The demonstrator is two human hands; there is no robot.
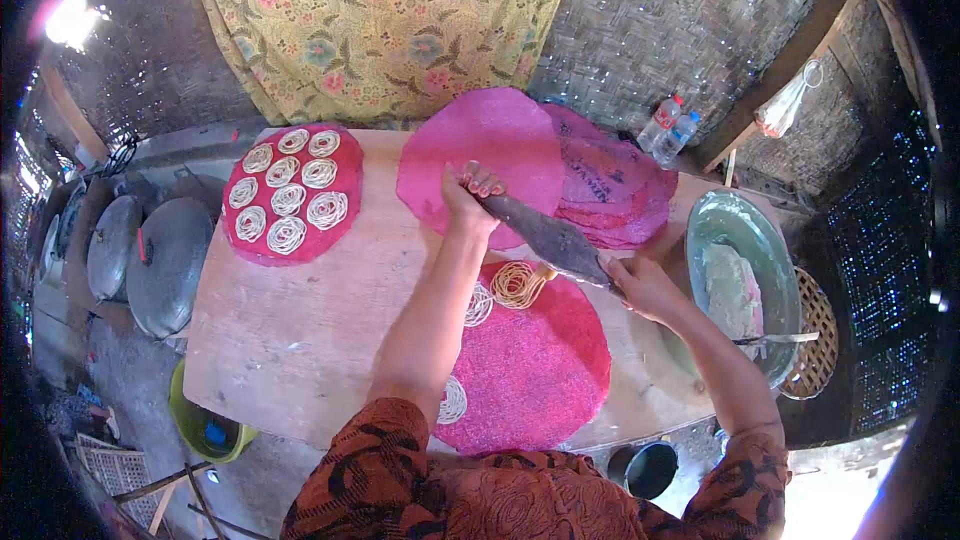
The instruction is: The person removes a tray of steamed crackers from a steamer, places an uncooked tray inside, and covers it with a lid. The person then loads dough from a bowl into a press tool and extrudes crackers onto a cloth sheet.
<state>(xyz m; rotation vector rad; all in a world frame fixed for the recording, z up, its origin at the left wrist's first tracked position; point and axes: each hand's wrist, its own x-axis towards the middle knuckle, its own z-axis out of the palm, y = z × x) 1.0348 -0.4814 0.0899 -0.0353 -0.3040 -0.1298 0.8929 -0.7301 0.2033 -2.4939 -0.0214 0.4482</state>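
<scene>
My left hand [473,198] is closed around the upper left end of a dark wooden press bar [545,232], wide in the middle and narrow at both ends. On its lower right end my right hand [640,287] is closed too. The bar slants above a round pink mat [540,370]. Just under it, a yellowish nozzle-like piece [545,272] shows beside a yellow-orange coil of strands [517,285] on the mat. A white coil [478,304] lies left of that, partly behind my left forearm. Another white coil [453,400] sits at the mat's left edge.
A second pink mat [300,245] bears several white coils at the table's left. Stacked pink mats [485,145] lie at the back. To the right stands a green basin [790,310] with pale dough [730,290] and a stick. Large dark pans [170,265] are at far left, bottles [663,120] behind.
</scene>
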